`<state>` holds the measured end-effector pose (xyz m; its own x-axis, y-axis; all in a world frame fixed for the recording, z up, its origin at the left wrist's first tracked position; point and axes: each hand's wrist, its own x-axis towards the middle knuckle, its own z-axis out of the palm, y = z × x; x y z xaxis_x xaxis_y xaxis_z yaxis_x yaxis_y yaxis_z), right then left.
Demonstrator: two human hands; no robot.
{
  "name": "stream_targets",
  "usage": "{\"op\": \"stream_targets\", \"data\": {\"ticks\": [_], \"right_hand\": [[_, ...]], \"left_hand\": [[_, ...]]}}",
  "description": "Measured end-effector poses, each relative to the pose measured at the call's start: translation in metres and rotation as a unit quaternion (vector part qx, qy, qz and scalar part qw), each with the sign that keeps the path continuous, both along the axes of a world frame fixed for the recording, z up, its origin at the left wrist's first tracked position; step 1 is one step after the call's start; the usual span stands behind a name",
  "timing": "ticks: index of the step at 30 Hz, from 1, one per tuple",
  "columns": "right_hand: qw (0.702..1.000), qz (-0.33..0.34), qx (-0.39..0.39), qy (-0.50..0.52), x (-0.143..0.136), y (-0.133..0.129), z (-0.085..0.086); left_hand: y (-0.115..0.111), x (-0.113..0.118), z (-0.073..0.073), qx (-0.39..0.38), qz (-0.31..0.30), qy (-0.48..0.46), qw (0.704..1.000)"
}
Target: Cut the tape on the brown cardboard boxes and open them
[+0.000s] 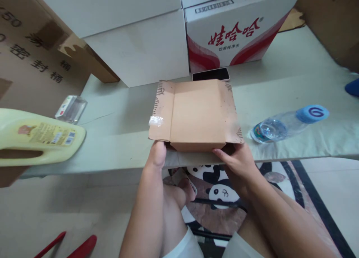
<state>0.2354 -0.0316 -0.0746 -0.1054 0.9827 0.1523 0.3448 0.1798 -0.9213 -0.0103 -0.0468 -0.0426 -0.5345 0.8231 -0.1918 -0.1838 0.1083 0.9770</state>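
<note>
A small brown cardboard box (198, 112) sits near the front edge of the table, its two side flaps spread out left and right. Black stripes mark the flaps' edges, and clear tape is stuck on the left one. My left hand (158, 154) grips the box's left side from below the flap, which hides its fingers. My right hand (238, 158) holds the right front corner, thumb against the front wall and the other fingers partly under the flap. What lies inside the box, if anything, cannot be seen.
Right of the box a clear bottle (283, 127) with a blue cap lies on the table (112, 149). Behind are a phone (211, 74) and white cartons (224, 41). Leftward are a yellow jug (42, 138) and a clear plastic case (71, 109).
</note>
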Motion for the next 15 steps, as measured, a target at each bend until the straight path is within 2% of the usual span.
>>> {"op": "stream_targets", "data": {"ticks": [2,4,5,7,9,15], "right_hand": [[0.997,-0.07,0.01,0.028,-0.002,-0.001,0.0],[0.987,-0.144,0.022,0.069,-0.002,-0.001,0.002],[0.982,-0.16,0.024,0.096,-0.002,-0.001,0.004],[0.977,-0.15,0.021,0.147,0.0,-0.001,0.009],[0.976,-0.125,0.017,0.176,0.003,-0.001,0.012],[0.968,-0.14,-0.021,0.208,0.006,0.003,0.016]], "left_hand": [[0.002,0.001,0.005,0.033,0.016,-0.018,0.999],[0.004,0.001,0.01,0.083,0.037,0.003,0.996],[0.005,0.0,0.011,0.098,0.05,0.019,0.994],[0.005,-0.003,0.013,0.102,0.07,0.035,0.992],[0.003,-0.005,0.014,0.088,0.062,0.022,0.994],[-0.011,-0.01,0.023,0.029,-0.048,-0.071,0.996]]}}
